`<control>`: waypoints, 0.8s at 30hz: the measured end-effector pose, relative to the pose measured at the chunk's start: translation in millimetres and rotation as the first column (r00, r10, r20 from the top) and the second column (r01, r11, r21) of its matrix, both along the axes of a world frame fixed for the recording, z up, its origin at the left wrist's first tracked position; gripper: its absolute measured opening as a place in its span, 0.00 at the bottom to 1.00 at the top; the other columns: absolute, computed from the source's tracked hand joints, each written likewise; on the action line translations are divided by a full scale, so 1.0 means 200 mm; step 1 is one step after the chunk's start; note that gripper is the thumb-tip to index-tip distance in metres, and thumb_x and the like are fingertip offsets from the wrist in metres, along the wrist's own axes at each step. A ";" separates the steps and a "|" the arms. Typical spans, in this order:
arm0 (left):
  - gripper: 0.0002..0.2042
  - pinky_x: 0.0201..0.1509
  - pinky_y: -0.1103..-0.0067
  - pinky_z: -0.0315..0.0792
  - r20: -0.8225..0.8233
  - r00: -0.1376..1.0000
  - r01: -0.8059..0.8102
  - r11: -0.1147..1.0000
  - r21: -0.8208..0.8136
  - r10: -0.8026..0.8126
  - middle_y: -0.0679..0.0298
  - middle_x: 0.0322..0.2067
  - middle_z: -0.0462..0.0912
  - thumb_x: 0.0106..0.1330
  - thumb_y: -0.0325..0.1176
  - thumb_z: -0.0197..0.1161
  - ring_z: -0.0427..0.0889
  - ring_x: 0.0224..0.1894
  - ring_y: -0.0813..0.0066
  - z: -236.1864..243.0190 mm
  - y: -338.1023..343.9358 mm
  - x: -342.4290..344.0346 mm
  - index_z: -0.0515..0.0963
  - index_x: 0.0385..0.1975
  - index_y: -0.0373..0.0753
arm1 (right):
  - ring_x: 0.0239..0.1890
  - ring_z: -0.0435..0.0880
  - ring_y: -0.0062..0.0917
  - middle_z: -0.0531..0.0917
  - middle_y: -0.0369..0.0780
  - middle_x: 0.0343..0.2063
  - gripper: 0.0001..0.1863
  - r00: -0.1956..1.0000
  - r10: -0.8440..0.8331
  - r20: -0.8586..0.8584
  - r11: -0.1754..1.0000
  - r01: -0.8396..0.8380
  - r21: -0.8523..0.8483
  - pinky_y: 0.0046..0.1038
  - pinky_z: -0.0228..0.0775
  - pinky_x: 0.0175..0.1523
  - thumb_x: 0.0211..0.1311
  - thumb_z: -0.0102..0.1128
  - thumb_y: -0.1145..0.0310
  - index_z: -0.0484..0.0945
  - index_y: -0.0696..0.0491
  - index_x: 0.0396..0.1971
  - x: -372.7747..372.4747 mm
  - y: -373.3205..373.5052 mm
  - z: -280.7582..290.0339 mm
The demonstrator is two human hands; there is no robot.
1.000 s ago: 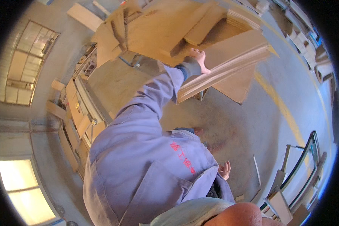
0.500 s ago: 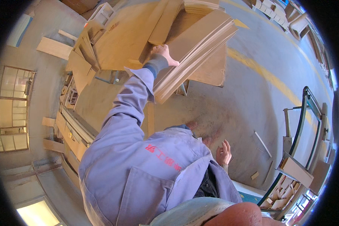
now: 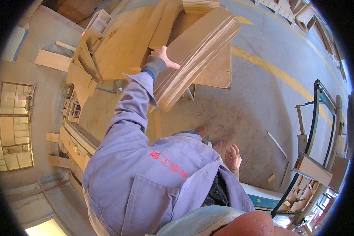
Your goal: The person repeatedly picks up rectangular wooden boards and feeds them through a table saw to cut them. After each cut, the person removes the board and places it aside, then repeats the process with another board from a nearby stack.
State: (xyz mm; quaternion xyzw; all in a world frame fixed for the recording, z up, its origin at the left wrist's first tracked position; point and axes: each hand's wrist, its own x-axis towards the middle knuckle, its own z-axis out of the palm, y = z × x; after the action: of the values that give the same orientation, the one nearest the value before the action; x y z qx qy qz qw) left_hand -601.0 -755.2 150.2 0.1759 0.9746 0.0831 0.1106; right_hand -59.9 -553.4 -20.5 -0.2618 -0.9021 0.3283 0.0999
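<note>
A stack of thin brown boards (image 3: 200, 43) leans at a slant over the table, its layered pale edges facing right and slightly fanned. My left hand (image 3: 164, 58) grips this stack along its left side, thumb stretched across the top board and fingers curled over the edge, partly hidden. The left arm reaches far out in a grey-purple sleeve. Low beside my body, away from the boards, hangs my right hand (image 3: 233, 157); its fingers are loosely bent and apart, with nothing visible in them.
Under the stack is a brown tabletop (image 3: 118, 51) with long boards (image 3: 161, 23) on it. A dark-framed machine (image 3: 314, 118) stands at right, near a bin of offcuts (image 3: 303, 192). A white strip (image 3: 277, 143) lies on the floor. Panels (image 3: 82, 74) lean at left.
The stack and my left hand appear slightly farther left, along with a small shift of the whole view. My left hand keeps its grip; the right hand stays low.
</note>
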 end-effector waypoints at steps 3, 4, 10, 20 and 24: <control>0.66 0.71 0.69 0.62 0.094 0.995 -0.038 0.998 0.059 0.032 0.46 0.66 0.66 0.27 0.67 0.79 0.66 0.68 0.54 0.00 -0.02 -0.05 0.58 0.69 0.35 | 0.28 0.86 0.27 0.80 0.46 0.54 0.17 0.999 0.035 -0.042 0.998 -0.033 0.062 0.28 0.80 0.35 0.57 0.65 0.72 0.79 0.56 0.47 -0.01 0.00 -0.02; 0.66 0.71 0.69 0.62 0.108 0.994 -0.023 0.997 0.070 0.015 0.45 0.66 0.66 0.27 0.67 0.79 0.67 0.68 0.54 0.00 -0.02 -0.06 0.58 0.69 0.34 | 0.28 0.86 0.27 0.80 0.46 0.54 0.17 0.999 0.037 -0.034 0.998 -0.035 0.059 0.29 0.80 0.35 0.56 0.65 0.72 0.79 0.56 0.47 -0.01 0.00 -0.03; 0.61 0.65 0.69 0.68 0.130 0.992 -0.022 0.981 0.193 -0.003 0.45 0.60 0.73 0.27 0.63 0.82 0.75 0.61 0.56 -0.03 -0.06 -0.12 0.65 0.64 0.31 | 0.32 0.87 0.34 0.81 0.43 0.53 0.15 0.999 0.048 -0.012 0.993 -0.046 0.107 0.33 0.80 0.37 0.56 0.65 0.69 0.80 0.52 0.45 -0.03 -0.02 -0.01; 0.24 0.46 0.77 0.77 0.403 0.882 -0.179 0.614 0.768 -0.246 0.59 0.41 0.86 0.55 0.44 0.77 0.84 0.42 0.74 0.04 -0.03 -0.24 0.81 0.44 0.31 | 0.37 0.87 0.37 0.82 0.43 0.51 0.17 0.991 0.082 -0.104 0.996 -0.084 -0.014 0.33 0.80 0.40 0.55 0.68 0.68 0.79 0.53 0.44 -0.31 -0.03 0.32; 0.17 0.45 0.78 0.74 0.367 0.827 -0.229 0.342 0.911 -0.426 0.65 0.38 0.85 0.61 0.40 0.73 0.81 0.40 0.78 0.16 0.22 -0.01 0.82 0.42 0.33 | 0.41 0.86 0.33 0.78 0.47 0.56 0.31 0.961 0.085 -0.265 0.994 -0.098 -0.038 0.31 0.80 0.43 0.53 0.72 0.66 0.72 0.56 0.58 -0.53 0.01 0.65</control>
State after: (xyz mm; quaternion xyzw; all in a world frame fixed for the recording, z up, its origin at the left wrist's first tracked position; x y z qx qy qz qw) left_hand -602.3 -710.3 181.3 0.2366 0.6574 0.6626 0.2697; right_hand -165.1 -552.1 109.2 -0.1763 -0.8834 0.3870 0.1967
